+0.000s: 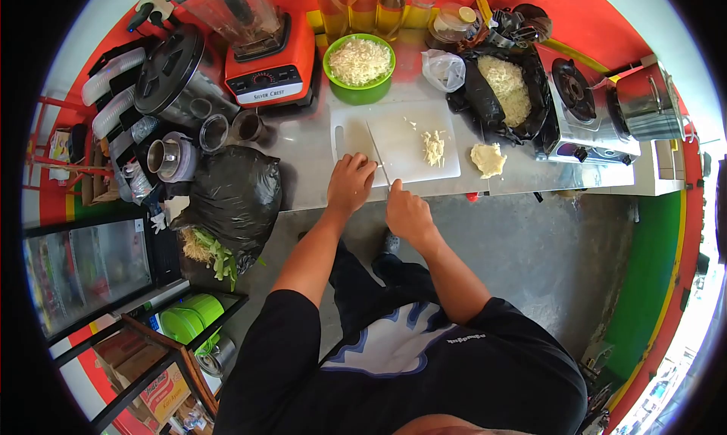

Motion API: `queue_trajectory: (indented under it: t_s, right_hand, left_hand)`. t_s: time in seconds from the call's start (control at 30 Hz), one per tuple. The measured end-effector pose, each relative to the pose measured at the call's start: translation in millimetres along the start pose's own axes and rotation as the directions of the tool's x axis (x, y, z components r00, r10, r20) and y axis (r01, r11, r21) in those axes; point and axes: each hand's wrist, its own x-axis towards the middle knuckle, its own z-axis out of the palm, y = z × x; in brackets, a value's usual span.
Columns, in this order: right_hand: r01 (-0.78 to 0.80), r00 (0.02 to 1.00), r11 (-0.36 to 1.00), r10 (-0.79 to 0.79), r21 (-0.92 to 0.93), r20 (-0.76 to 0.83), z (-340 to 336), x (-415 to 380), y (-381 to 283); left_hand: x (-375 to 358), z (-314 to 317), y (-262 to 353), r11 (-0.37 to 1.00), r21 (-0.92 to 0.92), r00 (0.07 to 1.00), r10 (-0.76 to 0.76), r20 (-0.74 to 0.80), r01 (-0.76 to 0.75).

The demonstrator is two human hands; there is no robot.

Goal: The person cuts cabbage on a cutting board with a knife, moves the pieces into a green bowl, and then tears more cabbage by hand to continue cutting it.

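A kitchen knife (375,141) lies along the white cutting board (347,136), its thin blade pointing away from me. My right hand (410,214) is closed around its handle at the board's near edge. Just left of the blade, my left hand (352,182) rests on the board with curled fingers; whatever they press on is hidden. A small pile of pale shreds (433,148), looking like cabbage, sits on the board's right side. Beside the board on the steel counter is a pale cabbage chunk (488,160).
Behind the board stands a green bowl (362,94) heaped with shreds. A black bag (485,94) of more shreds lies at right, next to a gas stove (587,128). A red blender (270,75) and a stuffed black bag (235,193) are on the left.
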Motion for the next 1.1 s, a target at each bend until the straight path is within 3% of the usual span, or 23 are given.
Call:
queue_trajectory:
  t_s: [0.23,0.33,0.53,0.6,1.1]
  right_hand:
    - [-0.005,0.996,1.000,0.005,-0.004,-0.094,-0.5,18.2,-3.2]
    - [-0.027,1.000,1.000,0.027,0.008,-0.003,0.8,8.4,-6.4]
    - [-0.018,0.994,0.995,0.029,0.103,-0.101,6.1,18.7,-6.0]
    - [-0.043,0.999,0.993,0.045,0.110,-0.015,-3.2,19.0,-3.4]
    - [-0.082,0.996,0.984,0.076,0.158,0.043,-5.8,11.0,-8.1]
  left_hand:
    - [3.4,-3.6,-0.5,0.997,-0.074,0.999,0.015,-0.051,-0.019]
    - [-1.3,-1.9,0.5,0.998,-0.070,0.996,-0.009,-0.091,0.003]
    - [0.8,-3.9,1.2,0.993,-0.115,0.996,-0.013,-0.089,0.002]
    - [3.7,-4.9,2.7,0.990,-0.133,0.995,-0.048,-0.089,0.036]
    - [6.7,-8.4,1.8,0.990,-0.142,0.999,-0.020,-0.044,0.014]
